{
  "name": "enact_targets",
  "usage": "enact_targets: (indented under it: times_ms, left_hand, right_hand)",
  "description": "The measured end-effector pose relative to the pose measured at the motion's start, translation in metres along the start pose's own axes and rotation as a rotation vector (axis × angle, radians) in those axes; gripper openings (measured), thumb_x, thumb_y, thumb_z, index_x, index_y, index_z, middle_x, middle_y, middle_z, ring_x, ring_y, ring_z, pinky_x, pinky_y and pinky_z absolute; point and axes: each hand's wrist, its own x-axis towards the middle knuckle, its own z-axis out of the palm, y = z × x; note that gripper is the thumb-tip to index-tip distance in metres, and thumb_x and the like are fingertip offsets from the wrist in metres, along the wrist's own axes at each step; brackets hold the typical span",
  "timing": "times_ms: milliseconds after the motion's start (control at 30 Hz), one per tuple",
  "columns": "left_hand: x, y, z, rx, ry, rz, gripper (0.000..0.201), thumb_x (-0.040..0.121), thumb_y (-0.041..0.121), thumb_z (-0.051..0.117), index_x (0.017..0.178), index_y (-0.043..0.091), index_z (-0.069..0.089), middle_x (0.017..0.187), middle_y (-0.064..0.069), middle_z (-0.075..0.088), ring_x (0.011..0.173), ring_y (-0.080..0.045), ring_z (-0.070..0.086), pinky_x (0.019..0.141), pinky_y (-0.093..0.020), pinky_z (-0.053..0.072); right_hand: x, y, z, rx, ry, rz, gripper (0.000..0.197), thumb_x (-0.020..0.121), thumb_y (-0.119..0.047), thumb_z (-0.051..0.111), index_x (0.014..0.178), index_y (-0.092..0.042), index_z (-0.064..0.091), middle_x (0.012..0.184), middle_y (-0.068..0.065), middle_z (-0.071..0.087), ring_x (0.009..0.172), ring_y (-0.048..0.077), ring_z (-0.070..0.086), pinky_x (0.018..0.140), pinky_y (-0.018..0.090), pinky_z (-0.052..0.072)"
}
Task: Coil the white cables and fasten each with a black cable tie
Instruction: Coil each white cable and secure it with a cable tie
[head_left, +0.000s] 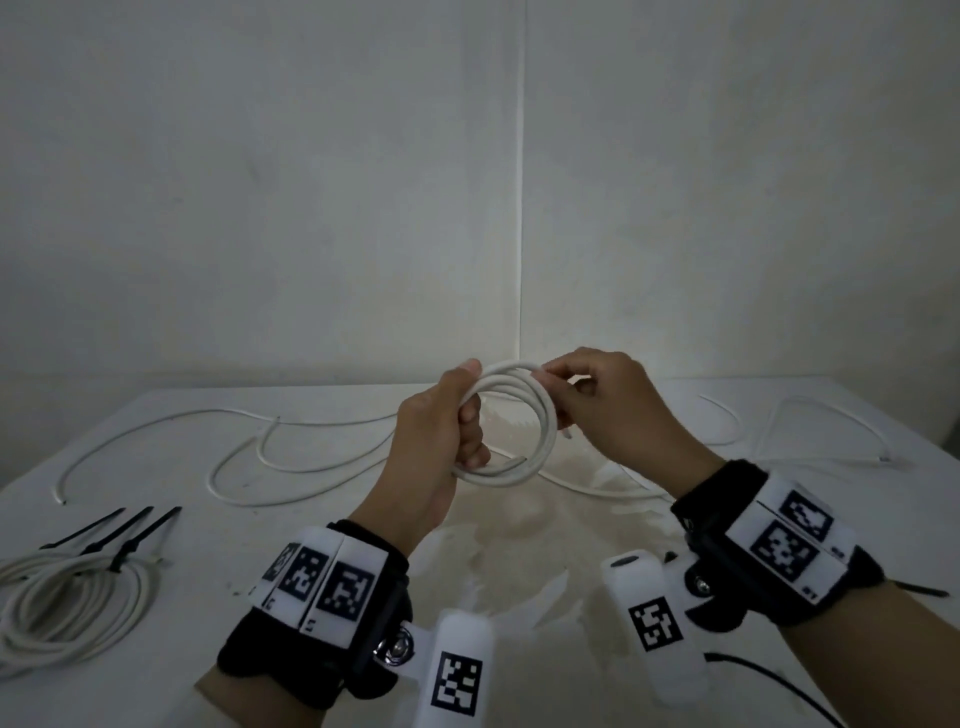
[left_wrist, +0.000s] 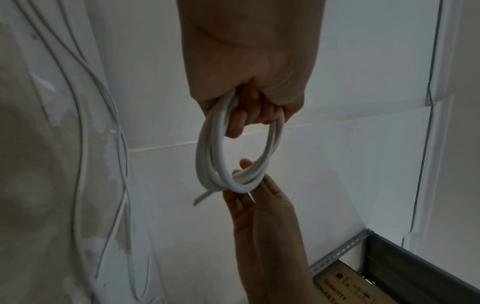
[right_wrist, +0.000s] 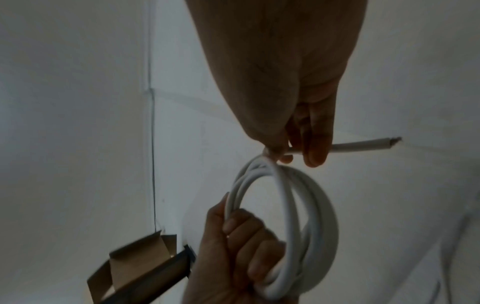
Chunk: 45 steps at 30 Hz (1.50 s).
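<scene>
Head view showed the left hand (head_left: 431, 441) fisted round one side of a small white cable coil (head_left: 511, 423), fingers curled through the loops, coil held clear above the table (head_left: 322, 525). Right hand (head_left: 608, 400) pinched the opposite side of same coil btwn thumb and fingertips; the cable's cut end (right_wrist: 389, 142) stuck out past the fingers (right_wrist: 315, 144) per right wrist view. Left wrist view confirmed approx. four loops bunched in the left fist (left_wrist: 249, 82), w/ the right hand (left_wrist: 259, 209) pinching at the far side. No tie seen on this coil. Loose white cables (head_left: 249, 457) lay snaked across the table behind the hands, more at far right (head_left: 810, 415). At near left, a second coil (head_left: 67, 608) rested on the table w/ a black tie (head_left: 117, 561) at its top edge; whether fastened, could not tell. Three loose black cable ties (head_left: 119, 525) lay just beyond it. Both wrists wore black straps w/ white marker blocks (head_left: 327, 577).
</scene>
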Motion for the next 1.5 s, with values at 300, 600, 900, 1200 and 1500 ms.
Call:
enact_targets:
  times_ms: [300, 600, 900, 1200, 1500]
  left_hand:
    - [0.002, -0.001, -0.003, -0.009, 0.013, 0.025, 0.045, 0.095, 0.025, 0.045, 0.053, 0.015, 0.031, 0.038, 0.008, 0.023, 0.032, -0.007, 0.019, 0.035, -0.019, 0.024]
    - [-0.001, -0.003, -0.003, -0.017, -0.021, 0.05, 0.045, 0.095, 0.026, 0.043, 0.053, 0.015, 0.032, 0.038, 0.009, 0.024, 0.033, -0.007, 0.019, 0.035, -0.018, 0.025]
    - [0.0, -0.01, -0.011, 0.04, -0.001, 0.075, 0.045, 0.094, 0.023, 0.046, 0.052, 0.015, 0.034, 0.039, 0.008, 0.026, 0.034, -0.007, 0.021, 0.036, -0.017, 0.024]
    - [0.003, -0.01, -0.008, 0.032, 0.067, 0.076, 0.04, 0.093, 0.021, 0.05, 0.055, 0.013, 0.039, 0.038, 0.009, 0.03, 0.033, -0.007, 0.024, 0.037, -0.02, 0.026]
    - [-0.002, -0.017, 0.0, 0.121, 0.069, 0.119, 0.039, 0.094, 0.026, 0.047, 0.057, 0.013, 0.044, 0.042, 0.007, 0.037, 0.034, -0.006, 0.034, 0.044, -0.022, 0.037]
  right_hand:
    - [-0.013, -0.004, 0.013, 0.327, -0.163, 0.088, 0.009, 0.086, -0.011, 0.061, 0.085, -0.018, 0.067, 0.074, 0.001, 0.068, 0.065, 0.003, 0.063, 0.067, 0.014, 0.05]
    - [-0.016, 0.0, 0.023, 0.567, -0.097, 0.127, 0.011, 0.088, -0.004, 0.056, 0.09, -0.009, 0.065, 0.076, 0.003, 0.069, 0.065, 0.005, 0.064, 0.066, 0.015, 0.051]
    - [-0.016, 0.002, 0.013, 0.775, -0.48, 0.238, 0.03, 0.076, -0.02, 0.056, 0.101, -0.005, 0.061, 0.062, 0.003, 0.065, 0.063, 0.014, 0.065, 0.068, 0.022, 0.053]
    - [-0.014, 0.003, 0.009, 0.299, -0.387, 0.084, 0.029, 0.082, 0.007, 0.059, 0.095, -0.018, 0.059, 0.078, -0.004, 0.064, 0.075, 0.009, 0.061, 0.072, 0.02, 0.05]
    - [-0.009, -0.013, 0.028, 0.413, -0.1, 0.188, 0.047, 0.096, -0.045, 0.028, 0.075, -0.01, 0.052, 0.054, -0.001, 0.037, 0.047, 0.009, 0.035, 0.05, 0.022, 0.032]
